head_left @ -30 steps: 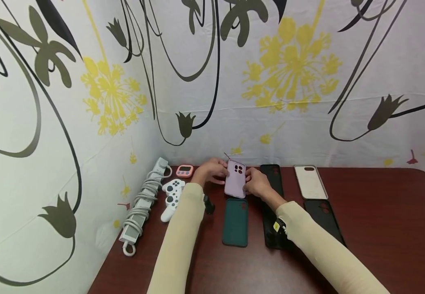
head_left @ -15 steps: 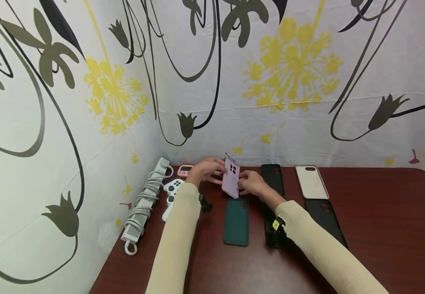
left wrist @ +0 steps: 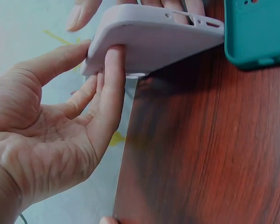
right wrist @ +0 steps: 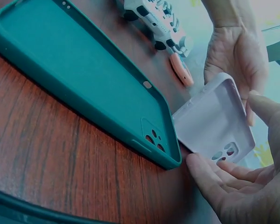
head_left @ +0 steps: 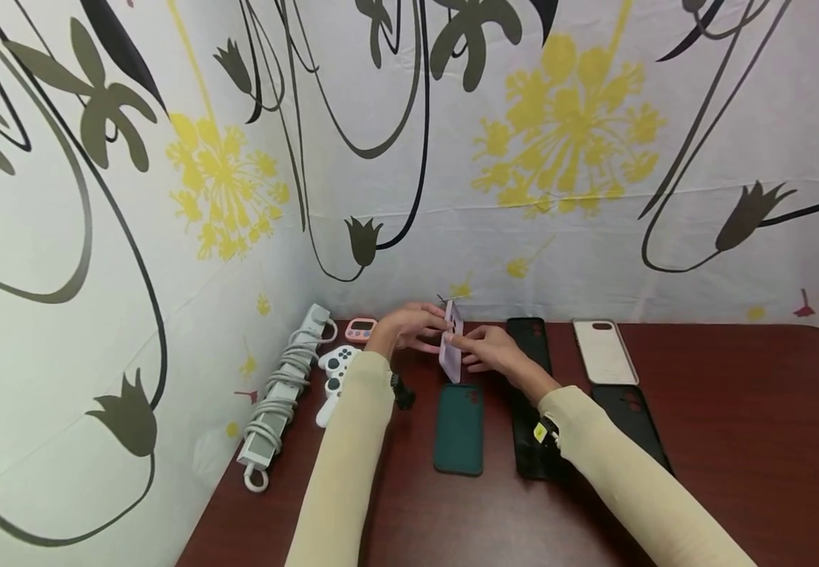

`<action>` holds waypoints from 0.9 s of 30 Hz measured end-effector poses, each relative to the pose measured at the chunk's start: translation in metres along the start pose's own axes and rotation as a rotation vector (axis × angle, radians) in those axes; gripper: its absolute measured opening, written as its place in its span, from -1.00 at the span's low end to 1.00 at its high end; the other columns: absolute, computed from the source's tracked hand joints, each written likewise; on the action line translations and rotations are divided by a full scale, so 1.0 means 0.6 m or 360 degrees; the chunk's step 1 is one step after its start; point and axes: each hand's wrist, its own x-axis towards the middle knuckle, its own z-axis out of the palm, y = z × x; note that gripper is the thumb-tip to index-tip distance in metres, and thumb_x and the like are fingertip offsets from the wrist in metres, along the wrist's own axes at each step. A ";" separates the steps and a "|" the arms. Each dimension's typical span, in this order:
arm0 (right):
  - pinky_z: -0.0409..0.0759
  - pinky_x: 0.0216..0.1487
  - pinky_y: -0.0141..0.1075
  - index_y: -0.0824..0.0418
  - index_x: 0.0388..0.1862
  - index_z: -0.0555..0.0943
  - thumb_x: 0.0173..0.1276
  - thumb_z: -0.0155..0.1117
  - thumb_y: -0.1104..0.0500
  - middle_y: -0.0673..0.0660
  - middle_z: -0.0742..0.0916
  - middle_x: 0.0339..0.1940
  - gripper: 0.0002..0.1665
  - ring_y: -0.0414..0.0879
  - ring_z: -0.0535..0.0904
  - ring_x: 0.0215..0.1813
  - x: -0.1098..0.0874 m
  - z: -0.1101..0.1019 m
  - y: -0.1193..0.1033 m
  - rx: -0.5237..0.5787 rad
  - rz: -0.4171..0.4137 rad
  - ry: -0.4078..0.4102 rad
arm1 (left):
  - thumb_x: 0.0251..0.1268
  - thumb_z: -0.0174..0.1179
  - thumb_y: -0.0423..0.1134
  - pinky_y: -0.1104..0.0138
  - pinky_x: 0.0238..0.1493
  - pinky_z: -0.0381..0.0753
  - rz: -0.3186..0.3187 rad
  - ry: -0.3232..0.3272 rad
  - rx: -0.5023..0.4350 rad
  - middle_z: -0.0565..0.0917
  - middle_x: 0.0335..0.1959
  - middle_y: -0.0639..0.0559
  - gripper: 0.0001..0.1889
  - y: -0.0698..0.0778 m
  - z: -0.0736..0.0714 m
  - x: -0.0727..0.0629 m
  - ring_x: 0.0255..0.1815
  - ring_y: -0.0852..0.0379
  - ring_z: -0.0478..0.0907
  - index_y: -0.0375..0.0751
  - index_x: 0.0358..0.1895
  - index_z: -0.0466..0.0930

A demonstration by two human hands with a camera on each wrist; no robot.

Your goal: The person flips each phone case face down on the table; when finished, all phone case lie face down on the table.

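A lilac phone case [head_left: 450,364] stands tilted on edge near the back of the table, between my two hands. My left hand [head_left: 413,324] grips its far left side; in the left wrist view, one finger [left wrist: 114,79] lies along the flat of the lilac case [left wrist: 154,44] and the thumb is at its edge. My right hand [head_left: 491,350] holds the other side, with thumb and fingers around the edges in the right wrist view. Camera cutouts show in the lilac case [right wrist: 205,121] there. Just in front lies a teal phone case [head_left: 459,433], hollow side up.
To the right are black phone cases [head_left: 531,465], partly under my right arm, a cream phone case [head_left: 605,354] and another black phone case [head_left: 625,417]. On the left lie a white game controller [head_left: 337,364], a pink timer [head_left: 360,330] and a cord-wrapped power strip [head_left: 285,382].
The lilac case has turned from showing its flat back to nearly edge-on. My right hand has shifted from its lower right edge to higher up, with the thumb across it.
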 end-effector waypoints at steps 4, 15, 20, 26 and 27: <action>0.83 0.13 -0.10 0.39 0.44 0.48 0.42 0.38 -0.36 0.38 0.69 0.32 -0.01 0.19 0.74 0.24 0.000 0.000 -0.002 0.0021 0.0000 -0.0016 | 0.50 0.30 -0.30 -0.01 0.14 0.82 0.0017 -0.0021 0.0008 0.64 -0.11 0.00 -0.54 0.004 0.011 0.000 -0.02 0.03 0.68 -0.31 0.36 0.44; 0.79 0.22 -0.03 0.40 0.51 0.38 0.49 0.38 -0.19 0.41 0.63 0.39 -0.09 0.25 0.68 0.32 -0.002 -0.012 -0.001 0.0108 -0.0058 0.0003 | 0.50 0.34 -0.23 -0.14 0.20 0.76 0.0075 -0.0064 -0.0024 0.64 -0.09 0.00 -0.73 0.004 0.026 0.011 -0.05 0.05 0.69 -0.20 0.12 0.54; 0.74 0.30 0.07 0.33 0.60 0.30 0.55 0.33 0.00 0.41 0.59 0.42 -0.18 0.24 0.65 0.35 -0.007 -0.020 0.002 0.0255 -0.0111 -0.0012 | 0.59 0.23 -0.14 -0.02 0.00 0.86 0.0078 -0.0055 -0.0023 0.67 0.02 -0.03 -0.67 -0.012 0.030 0.014 0.07 0.00 0.68 -0.20 0.25 0.60; 0.82 0.14 -0.07 0.31 0.59 0.36 0.58 0.21 0.16 0.42 0.66 0.34 -0.33 0.06 0.76 0.16 -0.012 -0.024 0.007 0.0261 -0.0173 0.0076 | 0.58 0.20 -0.20 0.04 -0.13 0.88 0.0063 0.0008 0.0140 0.63 0.26 -0.23 -0.66 -0.030 0.038 0.011 0.26 -0.14 0.63 -0.28 0.27 0.60; 0.84 0.08 -0.12 0.32 0.57 0.39 0.57 0.21 0.17 0.42 0.68 0.31 -0.35 0.02 0.77 0.10 -0.011 -0.024 0.009 0.0255 -0.0172 0.0103 | 0.58 0.21 -0.21 0.04 -0.13 0.88 0.0059 0.0026 0.0183 0.61 0.30 -0.26 -0.66 -0.031 0.041 0.009 0.30 -0.18 0.62 -0.30 0.26 0.60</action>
